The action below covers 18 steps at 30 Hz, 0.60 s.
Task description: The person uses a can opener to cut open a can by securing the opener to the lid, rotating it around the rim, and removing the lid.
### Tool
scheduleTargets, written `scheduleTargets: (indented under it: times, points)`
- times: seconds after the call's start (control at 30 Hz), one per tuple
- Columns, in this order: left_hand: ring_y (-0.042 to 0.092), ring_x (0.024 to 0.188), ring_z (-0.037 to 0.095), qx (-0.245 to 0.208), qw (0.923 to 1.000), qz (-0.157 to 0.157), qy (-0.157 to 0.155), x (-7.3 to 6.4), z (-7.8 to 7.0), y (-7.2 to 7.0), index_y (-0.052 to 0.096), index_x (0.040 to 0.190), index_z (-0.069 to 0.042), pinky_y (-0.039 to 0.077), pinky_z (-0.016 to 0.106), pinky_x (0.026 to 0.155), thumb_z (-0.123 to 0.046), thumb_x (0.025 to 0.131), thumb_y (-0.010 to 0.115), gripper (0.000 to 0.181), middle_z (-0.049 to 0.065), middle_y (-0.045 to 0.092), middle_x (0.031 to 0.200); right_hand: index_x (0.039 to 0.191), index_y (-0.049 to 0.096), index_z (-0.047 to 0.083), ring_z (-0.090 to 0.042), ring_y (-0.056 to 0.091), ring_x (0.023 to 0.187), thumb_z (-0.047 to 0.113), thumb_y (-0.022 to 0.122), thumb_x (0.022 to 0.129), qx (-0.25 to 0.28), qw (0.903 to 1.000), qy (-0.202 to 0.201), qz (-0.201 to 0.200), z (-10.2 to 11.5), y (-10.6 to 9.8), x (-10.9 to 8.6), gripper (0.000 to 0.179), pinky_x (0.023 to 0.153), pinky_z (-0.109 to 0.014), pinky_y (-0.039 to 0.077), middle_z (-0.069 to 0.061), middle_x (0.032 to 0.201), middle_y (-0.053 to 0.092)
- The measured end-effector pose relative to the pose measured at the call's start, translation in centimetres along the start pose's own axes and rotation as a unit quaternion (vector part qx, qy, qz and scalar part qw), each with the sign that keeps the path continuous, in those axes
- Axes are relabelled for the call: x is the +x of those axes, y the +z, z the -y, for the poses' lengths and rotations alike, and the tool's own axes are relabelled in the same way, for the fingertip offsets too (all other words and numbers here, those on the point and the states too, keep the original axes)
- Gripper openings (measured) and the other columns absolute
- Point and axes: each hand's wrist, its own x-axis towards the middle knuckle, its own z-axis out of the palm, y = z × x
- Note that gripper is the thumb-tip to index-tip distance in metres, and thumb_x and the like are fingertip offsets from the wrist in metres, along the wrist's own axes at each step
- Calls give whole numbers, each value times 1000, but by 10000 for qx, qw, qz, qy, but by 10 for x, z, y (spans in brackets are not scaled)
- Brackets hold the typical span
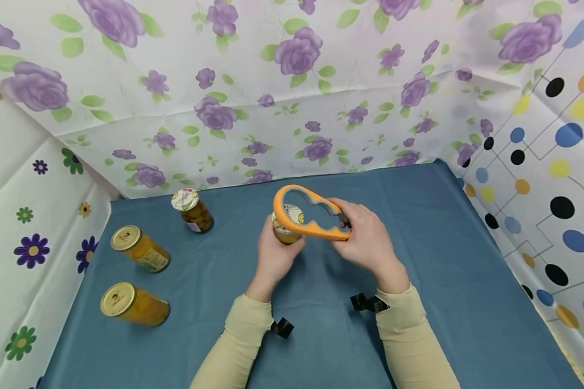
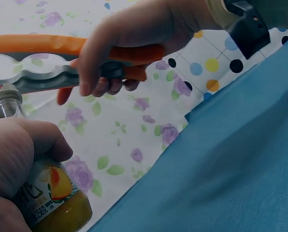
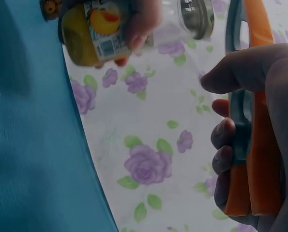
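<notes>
My left hand (image 1: 276,255) grips a glass jar (image 2: 68,212) of yellow fruit round its body. A fruit picture shows on its label, and its metal lid (image 3: 198,18) faces up. Part of the label is hidden by the fingers. In my right hand (image 1: 370,243) is an orange jar opener (image 1: 316,229) with a grey scalloped inner edge, held by its handles. Seen from the head, the opener's loop overlaps the lid. From the left wrist, its grey edge appears just above the lid; from the right wrist, a gap shows between opener and jar.
Two jars of yellow fruit, one farther back (image 1: 151,254) and one nearer (image 1: 146,309), stand at the left of the blue tablecloth (image 1: 321,346). Behind them is a jar of dark round fruit (image 1: 198,217). A flowered curtain (image 1: 175,65) hangs along the back.
</notes>
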Motion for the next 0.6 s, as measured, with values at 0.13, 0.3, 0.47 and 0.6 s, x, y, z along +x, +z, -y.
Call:
scheduleTargets:
  times: [0.13, 0.3, 0.47, 0.6]
  points:
    - [61, 93, 28, -281, 9986, 382, 241, -3, 1, 3, 54, 145, -10, 52, 49, 80, -1, 90, 82, 62, 13, 64, 121, 148, 64, 17, -21, 52, 80, 11, 82, 82, -97, 9997, -173, 110, 4, 2, 0, 68, 69, -42, 44, 1, 89, 61]
    - [59, 85, 25, -48, 9972, 714, 228, -4, 2, 9, 54, 132, -4, 50, 45, 72, -2, 88, 80, 51, 13, 63, 110, 148, 64, 17, -21, 52, 80, 14, 82, 83, -168, 9994, -232, 214, 7, 3, -1, 67, 73, -43, 42, 1, 88, 61]
    - [63, 93, 26, 33, 9939, 992, 486, -3, 0, 8, 56, 129, -4, 54, 45, 78, -2, 88, 80, 48, 12, 64, 115, 150, 62, 21, -21, 52, 82, 15, 82, 83, -266, 9989, -203, 326, 12, 1, -1, 70, 73, -44, 40, 1, 89, 61]
    - [65, 99, 24, 122, 9900, 1314, 506, -3, -1, 8, 56, 134, -7, 56, 44, 82, -1, 88, 80, 52, 10, 65, 119, 152, 60, 23, -21, 50, 82, 16, 82, 84, -459, 9974, -255, 485, 15, -3, -3, 72, 72, -42, 37, 3, 88, 60]
